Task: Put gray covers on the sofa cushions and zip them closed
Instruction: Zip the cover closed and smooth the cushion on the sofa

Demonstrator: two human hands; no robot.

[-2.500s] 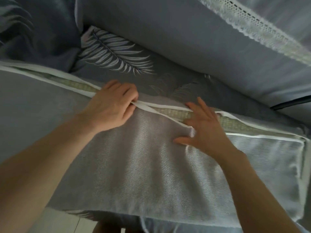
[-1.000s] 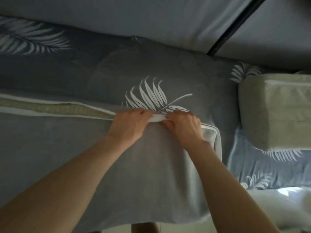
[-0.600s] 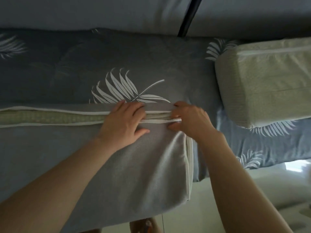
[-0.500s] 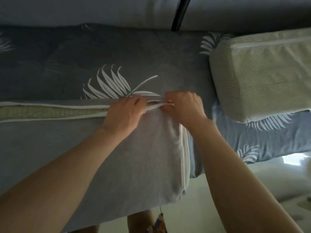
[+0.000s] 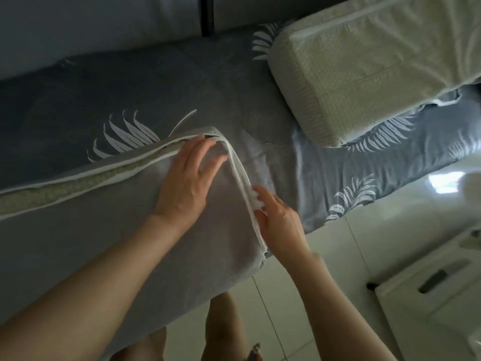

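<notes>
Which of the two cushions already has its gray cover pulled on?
The cushion under both hands, at the sofa's front edge. Gray fabric wraps it, its zipper still gaping. The other cushion, far right, shows bare cream fabric.

No readable text, label, brand, number or sign on anything in view.

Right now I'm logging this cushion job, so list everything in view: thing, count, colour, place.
gray cover: one, gray with white piping, on the near cushion, long side unzipped
inner cushion: one, pale green, showing through the opening
bare cushion: one, cream, upper right on the sofa
sofa throw: one, blue-gray with white leaf print, over the seat
floor: pale tiles, lower right
left hand: flat on the cover by its far corner
right hand: at the cover's end edge; grip unclear
</notes>
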